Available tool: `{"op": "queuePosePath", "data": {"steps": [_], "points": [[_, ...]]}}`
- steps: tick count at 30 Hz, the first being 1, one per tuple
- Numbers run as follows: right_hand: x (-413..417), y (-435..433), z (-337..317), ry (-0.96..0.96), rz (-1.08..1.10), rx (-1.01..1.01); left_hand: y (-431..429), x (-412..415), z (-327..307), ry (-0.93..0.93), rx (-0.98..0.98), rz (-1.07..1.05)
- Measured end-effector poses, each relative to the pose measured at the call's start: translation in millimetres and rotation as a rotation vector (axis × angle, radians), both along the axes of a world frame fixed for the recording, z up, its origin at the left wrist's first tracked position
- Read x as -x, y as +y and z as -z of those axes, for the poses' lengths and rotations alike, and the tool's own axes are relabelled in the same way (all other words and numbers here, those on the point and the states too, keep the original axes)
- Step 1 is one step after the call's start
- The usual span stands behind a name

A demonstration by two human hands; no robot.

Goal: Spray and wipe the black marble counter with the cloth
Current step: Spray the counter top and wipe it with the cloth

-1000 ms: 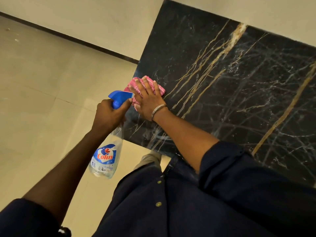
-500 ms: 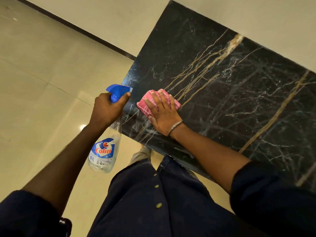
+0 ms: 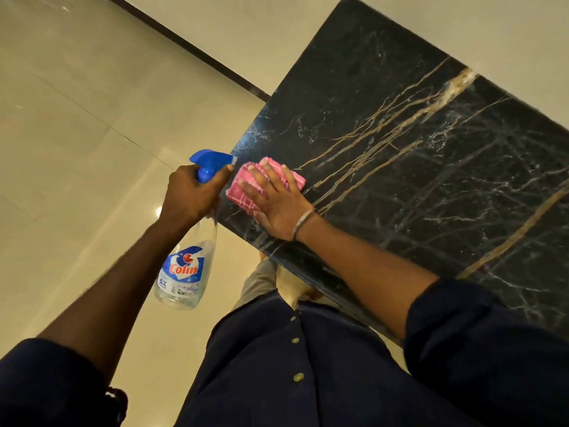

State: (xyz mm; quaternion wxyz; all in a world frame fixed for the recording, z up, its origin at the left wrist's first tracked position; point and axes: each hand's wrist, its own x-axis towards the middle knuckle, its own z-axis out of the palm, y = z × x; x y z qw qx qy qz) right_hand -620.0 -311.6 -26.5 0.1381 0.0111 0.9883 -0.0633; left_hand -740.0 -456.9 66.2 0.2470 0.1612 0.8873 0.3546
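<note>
Noted table (image 3: 400, 155), black marble veined gold and white, across the right of the view, with faint smears and specks toward its far side. Noted pale tiled floor (image 3: 77, 143) beside it on the left. Found spray bottle (image 3: 184, 272) hanging off the table's left edge, over the floor, clear-bodied and blue-headed, nozzle turned toward the marble. Found left hand (image 3: 191, 195) gripping its neck, fingers closed round it below the spray head (pressure on the trigger impossible to tell). Found right hand (image 3: 277, 208) flat on the folded pink cloth (image 3: 243, 192), fingers straight and spread, pressing it to the table close by the near left corner.

Change recorded: cloth at the left edge a second ago, a little further in half a second ago, now back near that edge. Judged as short back-and-forth strokes over one patch, with the bottle kept in the same raised hold throughout. Judged wiping under way, most of the marble to the right not yet reached.

Read on the label (image 3: 183, 268): "Colin", red on blue, and "5X" beneath. Smaller print too fine to read.
</note>
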Motion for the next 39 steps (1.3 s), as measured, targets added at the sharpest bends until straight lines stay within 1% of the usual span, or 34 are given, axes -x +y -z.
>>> {"op": "queuePosePath", "data": {"steps": [4, 7, 11, 16, 19, 23, 27, 29, 31, 34, 39], "points": [[-55.3, 0.6, 2.1, 0.020, -0.002, 0.011, -2.0, -12.7, 4.4, -0.010, 0.013, -0.003], [-62.4, -2.2, 3.9, 0.030, 0.004, 0.014, -3.8, -19.5, 7.8, -0.026, 0.012, -0.013], [-27.2, -16.5, 1.6, 0.001, -0.010, 0.033, -4.4, -15.3, 4.4, -0.018, -0.007, -0.045], [39.3, -50.3, -12.1, -0.038, -0.067, 0.050, -2.9, -12.0, -1.9, 0.063, 0.012, -0.056], [41.3, -48.0, -8.6, -0.029, -0.084, 0.019, -0.6, -11.7, -3.2, 0.125, 0.024, -0.047], [-9.1, -35.9, 0.8, 0.006, -0.115, 0.014, 2.3, -23.0, -0.9, 0.105, 0.012, -0.006], [-86.8, -22.6, 4.0, 0.072, -0.049, 0.067, 4.7, -40.7, 5.0, 0.038, -0.010, 0.008], [-114.9, -19.3, 3.7, 0.067, -0.034, 0.049, 6.4, -46.5, 8.2, 0.002, -0.021, 0.020], [-124.2, -19.0, 3.5, 0.044, -0.020, 0.056, 8.8, -48.7, 9.0, -0.008, -0.030, 0.021], [-110.3, -22.3, 6.1, 0.024, -0.008, 0.076, 16.7, -45.4, 6.9, -0.004, -0.032, 0.027], [-44.5, -34.2, 2.0, -0.020, -0.009, 0.038, 38.7, -34.7, 4.2, 0.009, -0.024, 0.083]]}}
